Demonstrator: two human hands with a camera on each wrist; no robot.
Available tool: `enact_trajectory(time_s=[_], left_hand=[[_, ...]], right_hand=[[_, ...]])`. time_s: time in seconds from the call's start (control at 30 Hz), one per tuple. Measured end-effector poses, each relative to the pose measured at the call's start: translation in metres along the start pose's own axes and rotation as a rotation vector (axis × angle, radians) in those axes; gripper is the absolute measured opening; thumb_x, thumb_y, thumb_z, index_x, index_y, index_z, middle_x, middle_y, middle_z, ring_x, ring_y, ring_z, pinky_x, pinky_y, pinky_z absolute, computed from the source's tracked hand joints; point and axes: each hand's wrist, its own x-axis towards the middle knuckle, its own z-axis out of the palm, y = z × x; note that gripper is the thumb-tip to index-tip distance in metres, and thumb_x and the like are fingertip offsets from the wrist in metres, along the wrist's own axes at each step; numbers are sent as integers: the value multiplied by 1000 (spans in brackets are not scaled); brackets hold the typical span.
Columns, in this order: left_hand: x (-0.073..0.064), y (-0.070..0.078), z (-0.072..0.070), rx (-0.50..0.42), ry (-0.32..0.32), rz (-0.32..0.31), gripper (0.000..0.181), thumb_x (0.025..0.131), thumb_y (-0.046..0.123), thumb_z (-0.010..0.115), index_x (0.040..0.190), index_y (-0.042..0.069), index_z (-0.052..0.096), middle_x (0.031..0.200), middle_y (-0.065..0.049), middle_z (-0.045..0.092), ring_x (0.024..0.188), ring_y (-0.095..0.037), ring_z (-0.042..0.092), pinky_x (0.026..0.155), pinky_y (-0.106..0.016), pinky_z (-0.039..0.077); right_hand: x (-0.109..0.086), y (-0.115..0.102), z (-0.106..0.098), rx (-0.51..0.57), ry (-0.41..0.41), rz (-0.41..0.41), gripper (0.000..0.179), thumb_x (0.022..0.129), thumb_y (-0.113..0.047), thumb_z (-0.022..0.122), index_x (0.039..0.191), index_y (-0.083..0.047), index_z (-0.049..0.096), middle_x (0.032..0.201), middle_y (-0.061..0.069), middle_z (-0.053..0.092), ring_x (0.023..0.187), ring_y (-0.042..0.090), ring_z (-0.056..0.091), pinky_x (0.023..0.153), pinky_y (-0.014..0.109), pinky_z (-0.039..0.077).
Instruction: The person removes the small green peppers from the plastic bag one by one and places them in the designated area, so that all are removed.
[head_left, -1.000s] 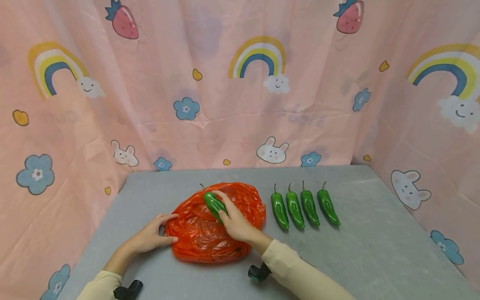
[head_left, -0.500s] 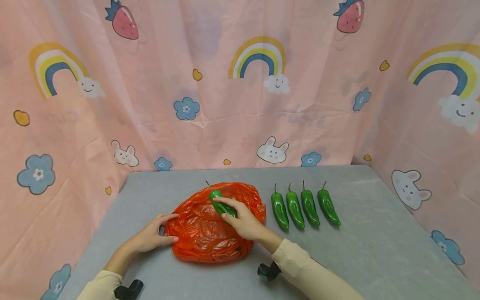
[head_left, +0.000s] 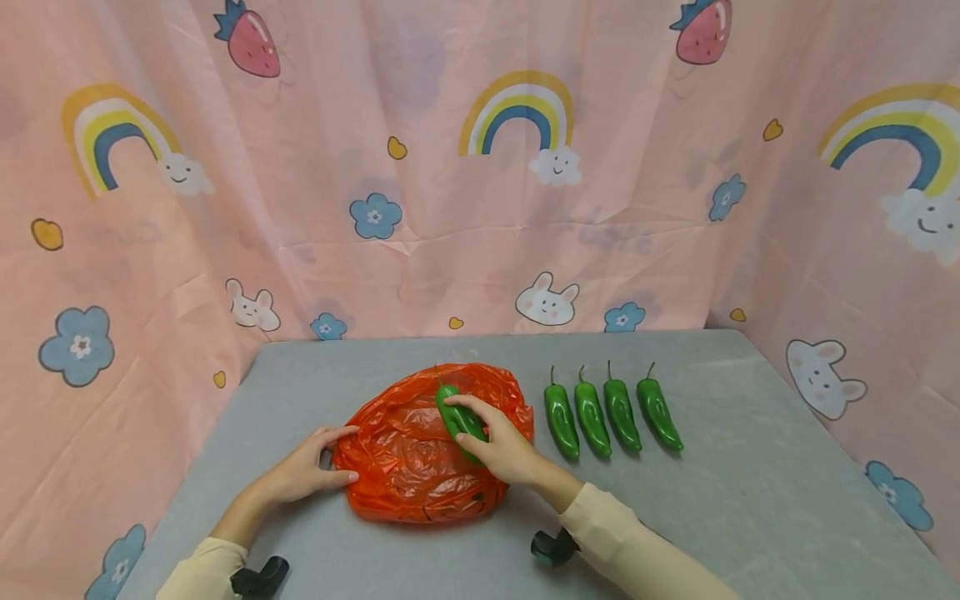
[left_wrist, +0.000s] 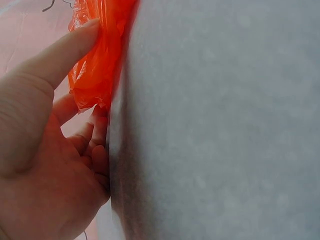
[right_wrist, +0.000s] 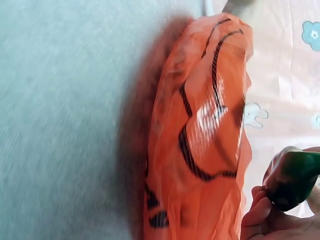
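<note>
A crumpled red plastic bag [head_left: 420, 475] lies on the table in the head view. My right hand [head_left: 498, 446] is over the bag's right part, holding a green chili pepper [head_left: 452, 410] between thumb and fingers. The pepper slants with its stem toward the back; the hand hides some of it. In the right wrist view, its dark lower end [right_wrist: 292, 182] shows at the fingertips. My left hand [head_left: 303, 471] touches the bag's left edge, thumb and fingers spread apart. In the left wrist view, the thumb [left_wrist: 60, 55] lies against the bag and the other fingers reach its far side.
Several green chili peppers [head_left: 590, 417] lie in a row right of the bag, stems toward the back. The grey table [head_left: 750, 500] meets a pink patterned curtain [head_left: 450, 267] behind and at both sides.
My right hand has moved to the right over the bag, carrying the chili pepper with it. The left hand stays at the bag's edge, and the row of peppers lies as before.
</note>
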Motion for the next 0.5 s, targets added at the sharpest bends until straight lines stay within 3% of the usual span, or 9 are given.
enact_trajectory(time_s=[0.27, 0.5], left_hand=[[-1, 1, 0, -7, -11, -4, 73, 86, 34, 80, 146, 6, 50, 130, -16, 51, 113, -26, 47, 96, -41, 40], [-1, 1, 0, -5, -12, 7, 73, 86, 35, 80, 146, 5, 50, 132, -18, 50, 113, -26, 48, 96, -41, 39]], right_hand=[[-6, 5, -15, -16, 20, -50, 47, 100, -4, 58, 145, -14, 49, 142, 21, 50, 116, 33, 53, 89, 41, 51], [-13, 9, -28, -16, -14, -65, 49, 100, -4, 56, 147, -15, 46, 143, 23, 47, 113, 33, 53, 86, 38, 50]])
